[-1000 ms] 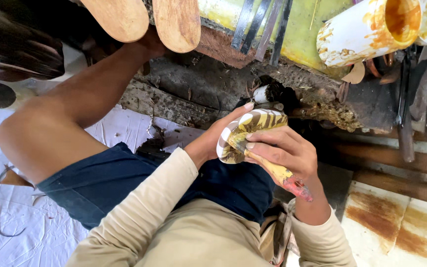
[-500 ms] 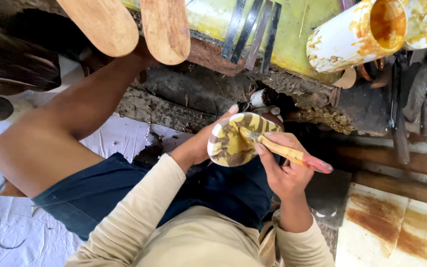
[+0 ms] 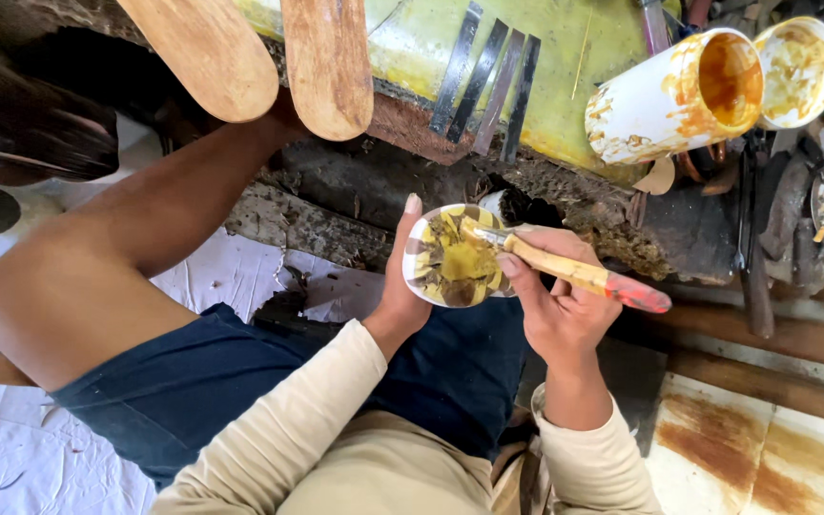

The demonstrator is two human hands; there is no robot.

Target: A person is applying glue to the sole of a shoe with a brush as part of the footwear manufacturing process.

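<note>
The small oval piece (image 3: pixel 450 257) looks like carved wood, its face coated in wet, glossy yellow and brown paint with pale stripes at the rim. The brush (image 3: pixel 565 270) has a smooth wooden handle, bare and pale along the middle, painted red at the end. Two wooden paddles (image 3: pixel 269 57) above are sanded smooth and matt. The white tubs (image 3: pixel 679 91) seem plastic, smeared with orange stain. Three dark metal strips (image 3: pixel 488 81) lie flat and dull. The surface (image 3: pixel 565 48) is yellow, scuffed, with rough crumbling edges. The shorts (image 3: pixel 240 372) are matt blue cloth
</note>
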